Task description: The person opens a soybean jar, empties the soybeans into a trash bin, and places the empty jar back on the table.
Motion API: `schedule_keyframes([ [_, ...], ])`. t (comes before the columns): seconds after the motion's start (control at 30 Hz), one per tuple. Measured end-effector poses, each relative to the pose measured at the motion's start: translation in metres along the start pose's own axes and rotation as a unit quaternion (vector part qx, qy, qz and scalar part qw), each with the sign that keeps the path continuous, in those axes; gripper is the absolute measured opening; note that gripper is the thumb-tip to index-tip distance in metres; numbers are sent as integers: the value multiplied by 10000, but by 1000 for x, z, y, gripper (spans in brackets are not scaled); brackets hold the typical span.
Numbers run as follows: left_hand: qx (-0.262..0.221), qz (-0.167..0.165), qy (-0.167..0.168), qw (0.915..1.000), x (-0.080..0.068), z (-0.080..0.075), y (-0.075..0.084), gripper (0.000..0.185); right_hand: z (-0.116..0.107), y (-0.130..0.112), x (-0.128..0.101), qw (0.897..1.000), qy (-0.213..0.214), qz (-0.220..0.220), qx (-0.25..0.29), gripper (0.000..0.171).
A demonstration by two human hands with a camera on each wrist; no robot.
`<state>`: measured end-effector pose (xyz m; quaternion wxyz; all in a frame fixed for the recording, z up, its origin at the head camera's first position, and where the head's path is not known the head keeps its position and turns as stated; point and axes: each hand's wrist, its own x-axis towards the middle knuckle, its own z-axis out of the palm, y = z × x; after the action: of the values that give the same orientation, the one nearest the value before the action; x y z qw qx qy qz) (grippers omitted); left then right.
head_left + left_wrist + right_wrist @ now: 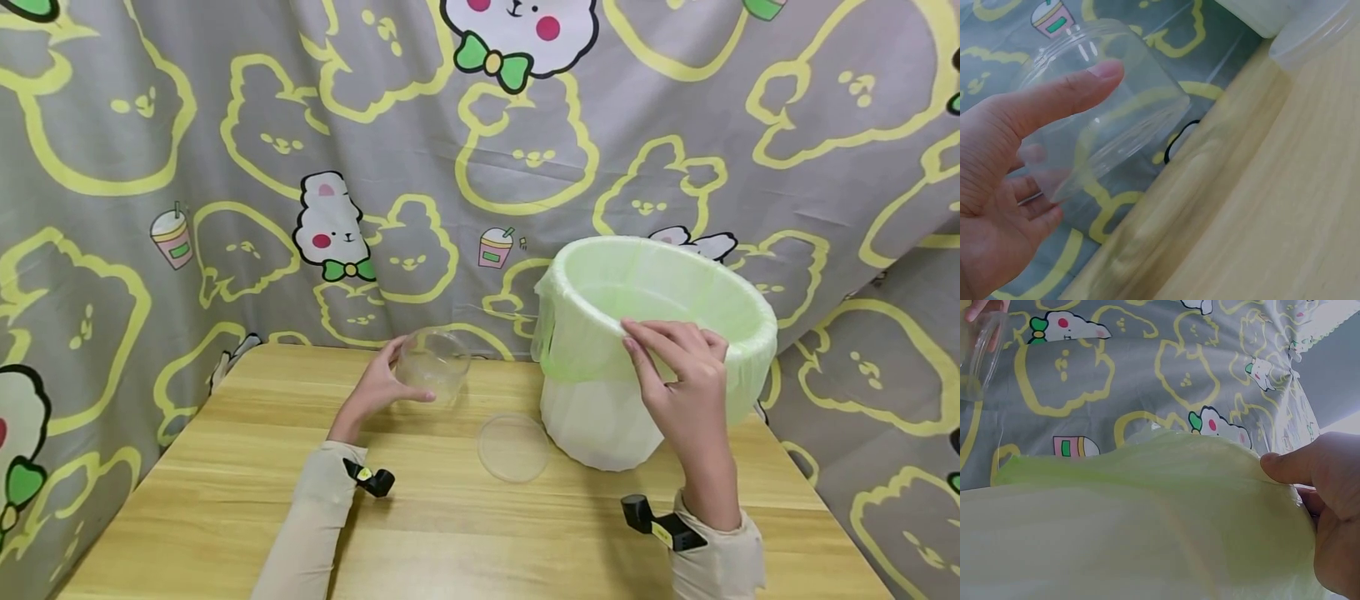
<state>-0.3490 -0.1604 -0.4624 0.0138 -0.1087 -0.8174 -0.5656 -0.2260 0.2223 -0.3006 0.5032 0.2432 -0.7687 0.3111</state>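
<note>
Clear jar (pixel 433 363): plastic, lidless, gripped by the left hand (pixel 372 390) left of the bin, tipped on its side with the mouth turned away from the palm; whether it touched the table could not be told.
Left hand: thumb (pixel 1066 94) lay along the top of the jar wall, the other fingers (pixel 1035 203) curled under it, seen through the plastic in the left wrist view.
Lid (pixel 514 447): clear disc, flat on the table just in front of the bin's left side, apart from the jar and from both hands.
Bin (pixel 592 417): white, round, stood on the table's right half, lined with a pale green bag (pixel 577 333) folded out over the rim.
Right hand (pixel 678 392): held the near rim of the bin, thumb (pixel 1288 465) pressed on the bag, fingers curled over the edge.
Table (pixel 225 500): light wood, bore the bin and the lid.
Curtain (pixel 225 167): grey cloth with yellow bear outlines, hung behind the bin and round the table's sides.
Sleeves (pixel 315 517): beige, each with a black wrist camera mount.
</note>
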Motion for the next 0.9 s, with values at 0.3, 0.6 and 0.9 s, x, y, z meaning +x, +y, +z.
schedule_keyframes([
  [0.3, 137, -223, 11, 9997, -2, 3, -1, 123, 1, 1, -2, 10000, 16, 9, 11, 25],
  [0.6, 48, -308, -20, 9995, -1, 2, -8, 123, 0, 1, -1, 10000, 21, 25, 0, 25],
  [0.9, -135, -280, -29, 9995, -1, 4, -16, 118, 0, -1, 0, 10000, -15, 5, -11, 25],
])
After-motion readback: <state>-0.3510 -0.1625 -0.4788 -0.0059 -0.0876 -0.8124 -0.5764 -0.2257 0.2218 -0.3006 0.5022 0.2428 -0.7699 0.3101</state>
